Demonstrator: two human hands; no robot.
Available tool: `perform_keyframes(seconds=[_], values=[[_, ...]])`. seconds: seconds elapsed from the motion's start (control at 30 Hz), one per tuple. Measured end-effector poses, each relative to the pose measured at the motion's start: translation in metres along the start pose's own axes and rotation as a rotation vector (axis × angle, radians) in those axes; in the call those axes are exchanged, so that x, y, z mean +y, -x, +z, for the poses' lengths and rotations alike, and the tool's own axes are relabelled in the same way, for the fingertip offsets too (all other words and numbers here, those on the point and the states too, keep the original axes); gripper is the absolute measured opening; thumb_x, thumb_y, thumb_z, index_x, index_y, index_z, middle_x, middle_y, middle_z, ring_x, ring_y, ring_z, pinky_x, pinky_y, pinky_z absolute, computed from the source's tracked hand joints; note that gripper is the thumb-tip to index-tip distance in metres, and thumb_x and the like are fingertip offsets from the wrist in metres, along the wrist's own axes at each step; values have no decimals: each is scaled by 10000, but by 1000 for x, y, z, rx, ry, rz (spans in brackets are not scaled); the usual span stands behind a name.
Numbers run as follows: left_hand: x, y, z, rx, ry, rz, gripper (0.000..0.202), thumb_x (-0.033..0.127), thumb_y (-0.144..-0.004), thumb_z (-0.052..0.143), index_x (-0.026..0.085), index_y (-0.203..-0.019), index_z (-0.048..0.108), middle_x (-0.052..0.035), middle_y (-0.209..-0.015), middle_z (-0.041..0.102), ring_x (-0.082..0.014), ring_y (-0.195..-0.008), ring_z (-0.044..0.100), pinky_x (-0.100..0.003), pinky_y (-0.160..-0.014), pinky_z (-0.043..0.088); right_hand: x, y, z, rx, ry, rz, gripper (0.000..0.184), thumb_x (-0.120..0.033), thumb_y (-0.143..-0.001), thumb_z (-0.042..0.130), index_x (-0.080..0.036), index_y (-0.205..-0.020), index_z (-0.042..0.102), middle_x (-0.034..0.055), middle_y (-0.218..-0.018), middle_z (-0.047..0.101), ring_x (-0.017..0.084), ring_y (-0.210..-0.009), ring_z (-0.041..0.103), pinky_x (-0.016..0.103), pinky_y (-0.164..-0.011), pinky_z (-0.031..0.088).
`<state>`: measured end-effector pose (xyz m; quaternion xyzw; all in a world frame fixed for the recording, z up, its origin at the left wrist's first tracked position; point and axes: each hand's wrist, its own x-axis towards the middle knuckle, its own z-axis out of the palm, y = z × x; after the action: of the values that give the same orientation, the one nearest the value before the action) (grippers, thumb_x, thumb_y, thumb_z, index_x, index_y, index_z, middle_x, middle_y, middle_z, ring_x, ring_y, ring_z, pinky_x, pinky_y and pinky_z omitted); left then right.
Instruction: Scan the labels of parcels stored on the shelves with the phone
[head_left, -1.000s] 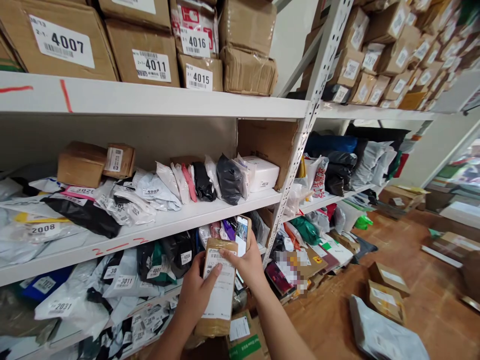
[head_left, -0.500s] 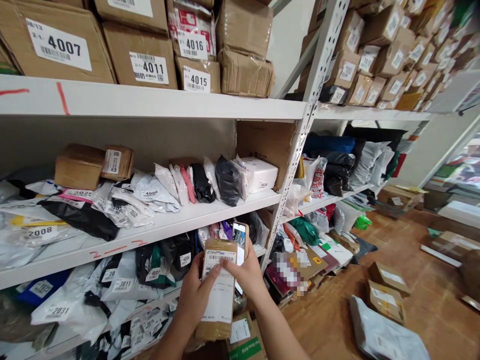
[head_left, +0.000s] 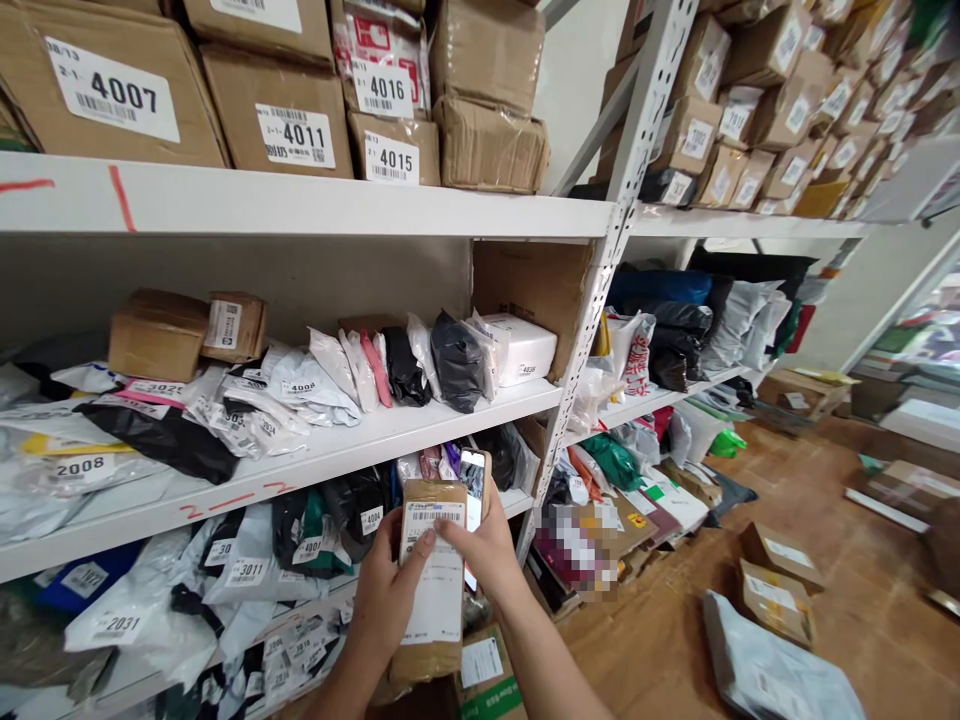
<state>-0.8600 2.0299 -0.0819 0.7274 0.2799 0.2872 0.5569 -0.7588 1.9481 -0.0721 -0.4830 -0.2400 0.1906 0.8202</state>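
Note:
My left hand [head_left: 386,580] is closed around the left side of a small brown cardboard box [head_left: 429,662], its thumb lying on the white shipping label [head_left: 436,600]. The label faces up at me, with a barcode near its top. In my right hand [head_left: 489,548] is a smartphone [head_left: 474,480] in a tan case, standing just behind the box's right edge with its screen lit. My right thumb also rests on the label, near the barcode. The fingers behind the box and the phone are mostly hidden.
A white middle shelf [head_left: 330,445] carries several bagged parcels and a white box [head_left: 525,350]. Numbered cartons [head_left: 292,110] fill the shelf above. A perforated upright [head_left: 585,330] stands right of my hands. Parcels, including a grey bag [head_left: 780,655], lie on the floor.
The box, the phone and both hands have shifted very slightly left and down in view. My hold on both things stays the same.

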Motion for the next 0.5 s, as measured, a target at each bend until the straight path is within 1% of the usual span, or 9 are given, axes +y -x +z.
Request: perform_keyframes(seconds=[0.13,0.3,0.4,0.5], values=[[-5,-1,-1,2,-57,7,585,585,-739,579,185,-1157,494,-108,-1162,645,-287,-1083,594,-407,-921,456,7,-1,1,63,-30,-20,634,-173,-551,711,-240,-1113,425,-6,-876,656,217,-754,612,342,-714,473],[-8,-1,-2,7,-128,8,594,578,-744,569,196,-1189,473,-102,-1171,641,-282,-1085,595,-401,-928,443,12,-1,-2,77,-51,-32,603,-183,-589,753,-245,-1104,445,21,-913,671,234,-779,625,362,-734,487],[-7,0,-2,30,-188,41,578,558,-732,585,200,-1176,490,-102,-1147,650,-294,-1070,599,-408,-907,448,14,-2,-3,85,-52,-36,668,-201,-592,769,-239,-1168,432,37,-967,665,247,-816,630,382,-768,492],[-8,-1,-2,58,-239,49,570,531,-718,602,192,-1166,506,-114,-1136,653,-308,-1058,601,-424,-886,453,15,-3,-4,112,-42,-38,735,-205,-595,776,-243,-1232,411,47,-1036,653,260,-884,628,404,-837,483]])
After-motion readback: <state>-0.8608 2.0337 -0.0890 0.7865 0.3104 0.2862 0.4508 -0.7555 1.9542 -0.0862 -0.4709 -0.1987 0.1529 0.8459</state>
